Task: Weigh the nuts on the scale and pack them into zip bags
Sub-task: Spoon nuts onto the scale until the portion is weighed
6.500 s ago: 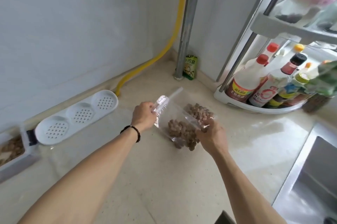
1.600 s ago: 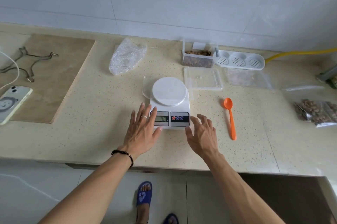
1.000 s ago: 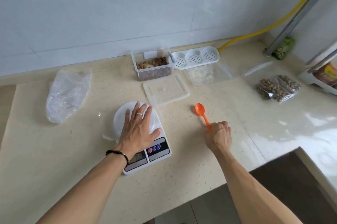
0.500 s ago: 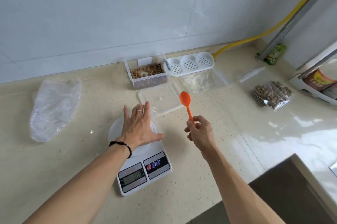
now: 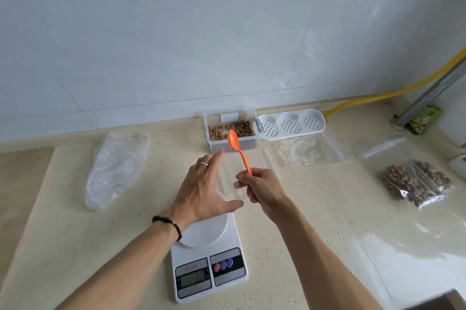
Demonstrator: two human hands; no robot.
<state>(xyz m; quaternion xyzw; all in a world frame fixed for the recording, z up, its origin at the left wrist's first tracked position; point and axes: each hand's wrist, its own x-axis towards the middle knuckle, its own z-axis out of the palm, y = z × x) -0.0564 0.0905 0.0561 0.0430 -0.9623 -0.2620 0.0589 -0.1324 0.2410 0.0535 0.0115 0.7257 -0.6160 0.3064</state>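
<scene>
A white digital scale (image 5: 209, 268) with a round platter stands on the counter in front of me. My left hand (image 5: 201, 191) hovers over the platter's far side with fingers stretched flat, holding nothing. My right hand (image 5: 262, 190) grips the handle of an orange spoon (image 5: 237, 149), its bowl raised toward a clear box of nuts (image 5: 232, 133) at the wall. The box's clear lid (image 5: 267, 161) lies between box and scale, partly hidden by my hands. Two filled zip bags of nuts (image 5: 416, 183) lie at the right.
An empty zip bag (image 5: 310, 151) lies right of the lid, another (image 5: 378, 147) further right. A crumpled clear plastic bag (image 5: 116, 166) lies at the left. A white perforated tray (image 5: 290, 124) sits by the wall, beside a yellow hose (image 5: 365, 99) and a metal pole (image 5: 433, 90).
My right hand picked the orange spoon up from the counter and carried it toward the nut box. My left hand lifted off the scale's platter and moved forward. The view shifted closer.
</scene>
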